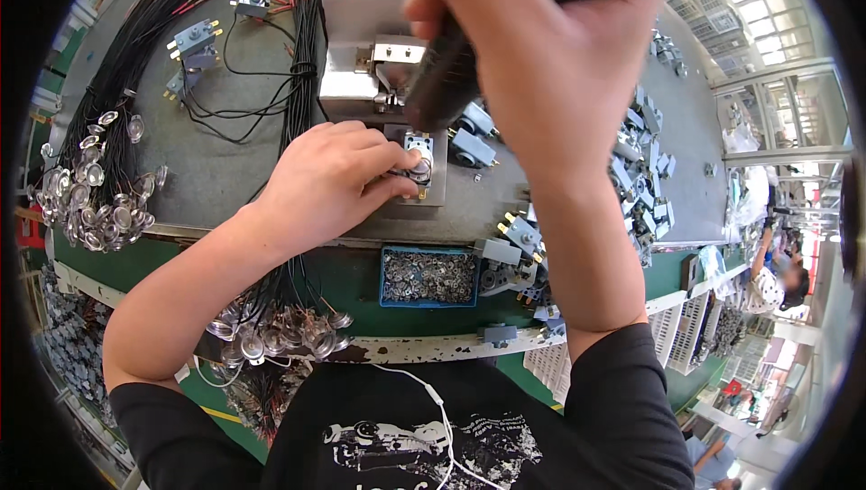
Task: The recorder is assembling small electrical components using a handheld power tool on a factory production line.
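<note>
A black short-sleeved T-shirt (pixel 356 395) is worn, its left sleeve (pixel 180 436) seen up the arm from the left hand (pixel 334 163), its right sleeve (pixel 622 400) likewise from the right hand (pixel 555 57). Nearer the body than both hands, a pale print (pixel 388 445) with lettering is crossed by a white earphone cable (pixel 434 393).

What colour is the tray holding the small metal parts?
Blue; the tray shows best in the head view.

Component (pixel 418 143) on block (pixel 437 188), before the machine (pixel 352 34)
</note>
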Demonstrator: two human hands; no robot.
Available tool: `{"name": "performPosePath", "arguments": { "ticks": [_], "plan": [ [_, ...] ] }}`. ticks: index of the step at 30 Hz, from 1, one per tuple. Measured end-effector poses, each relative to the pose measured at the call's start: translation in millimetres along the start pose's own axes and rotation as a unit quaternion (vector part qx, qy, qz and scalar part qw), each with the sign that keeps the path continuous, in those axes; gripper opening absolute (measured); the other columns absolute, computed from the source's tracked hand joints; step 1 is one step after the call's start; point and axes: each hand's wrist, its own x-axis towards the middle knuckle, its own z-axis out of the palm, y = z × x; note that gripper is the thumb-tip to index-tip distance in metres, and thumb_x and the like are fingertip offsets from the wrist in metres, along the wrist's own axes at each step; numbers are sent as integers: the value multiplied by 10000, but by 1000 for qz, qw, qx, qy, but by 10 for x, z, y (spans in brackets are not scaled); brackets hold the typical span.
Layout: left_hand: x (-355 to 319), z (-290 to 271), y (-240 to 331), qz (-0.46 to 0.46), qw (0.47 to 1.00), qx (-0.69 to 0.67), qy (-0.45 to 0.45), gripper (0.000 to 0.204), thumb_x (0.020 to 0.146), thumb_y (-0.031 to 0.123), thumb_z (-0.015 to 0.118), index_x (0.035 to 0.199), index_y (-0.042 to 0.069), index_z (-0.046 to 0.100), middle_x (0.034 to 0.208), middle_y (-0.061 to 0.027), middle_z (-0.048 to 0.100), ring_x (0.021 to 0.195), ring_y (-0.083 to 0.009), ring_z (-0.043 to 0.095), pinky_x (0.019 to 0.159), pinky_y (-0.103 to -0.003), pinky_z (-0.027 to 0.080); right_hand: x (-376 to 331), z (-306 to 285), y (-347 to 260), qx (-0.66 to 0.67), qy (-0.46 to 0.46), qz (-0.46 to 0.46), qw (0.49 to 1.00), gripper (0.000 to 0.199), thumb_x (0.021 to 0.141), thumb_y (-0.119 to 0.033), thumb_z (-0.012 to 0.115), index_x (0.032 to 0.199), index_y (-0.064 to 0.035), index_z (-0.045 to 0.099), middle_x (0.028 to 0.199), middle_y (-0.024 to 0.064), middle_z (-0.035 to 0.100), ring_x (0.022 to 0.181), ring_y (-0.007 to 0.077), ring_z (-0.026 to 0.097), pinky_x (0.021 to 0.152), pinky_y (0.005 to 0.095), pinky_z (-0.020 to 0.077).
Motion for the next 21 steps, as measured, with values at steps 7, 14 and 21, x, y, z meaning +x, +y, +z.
{"name": "performPosePath", "arguments": {
  "ticks": [7, 14, 21],
  "plan": [
    [25, -1, 6, -14, 1000, 3, -24, 254, 786, 133, 836, 1003, 61, 726, 859, -55, 703, 809, -264, 664, 748, -392, 538, 137, -199, 300, -2, -48, -170, 984, 519, 869, 110, 739, 1280, -19, 452, 932, 68, 648, 746, 106, 663, 609, 237, 543],
    [82, -11, 29, -10, 1000, 0, -25, 233, 795, 135, 827, 988, 60, 720, 854, -57, 699, 809, -268, 666, 743, -396, 534, 233, -294, 371, -28, -119, -341, 932, 533, 869, 106, 739, 1299, -15, 449, 969, 69, 647, 777, 99, 658, 650, 237, 545],
    [53, -27, 14, -16, 1000, 1, -27, 232, 795, 135, 824, 977, 60, 701, 872, -59, 700, 835, -280, 676, 748, -404, 543, -141, -70, 63, -40, -5, 42, 998, 510, 879, 76, 749, 1279, -24, 448, 969, 62, 650, 794, 99, 661, 660, 239, 548]
  ]
}}
